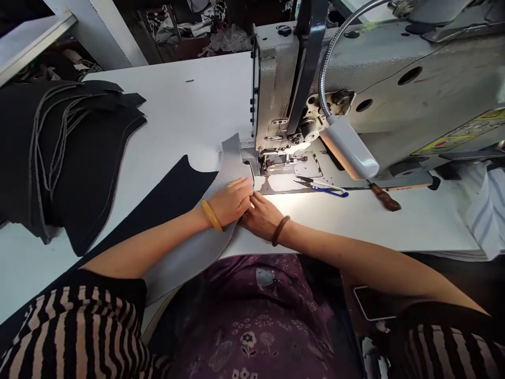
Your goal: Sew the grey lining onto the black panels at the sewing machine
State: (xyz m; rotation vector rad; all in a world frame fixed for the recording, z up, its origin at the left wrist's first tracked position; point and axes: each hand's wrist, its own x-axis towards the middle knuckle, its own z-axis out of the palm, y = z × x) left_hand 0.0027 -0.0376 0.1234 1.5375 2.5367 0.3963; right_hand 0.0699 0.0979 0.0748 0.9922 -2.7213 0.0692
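A grey fabric piece [235, 158] with a black piece [173, 192] under it lies on the white table and runs up to the needle area [272, 160] of the sewing machine [379, 73]. My left hand [232, 200], with a yellow bangle on its wrist, presses on the grey piece with its fingers closed at the edge. My right hand [263, 216], with a brown bangle on its wrist, meets it there, fingers pinched on the same edge. Both hands sit just in front of the presser foot.
A stack of black cut pieces [67, 152] lies at the left of the table [189, 100]. Blue-handled snips [327, 188] and a wooden-handled tool [384, 197] lie on the machine bed. A flexible lamp [349, 147] hangs over it. A phone [373, 302] rests at lower right.
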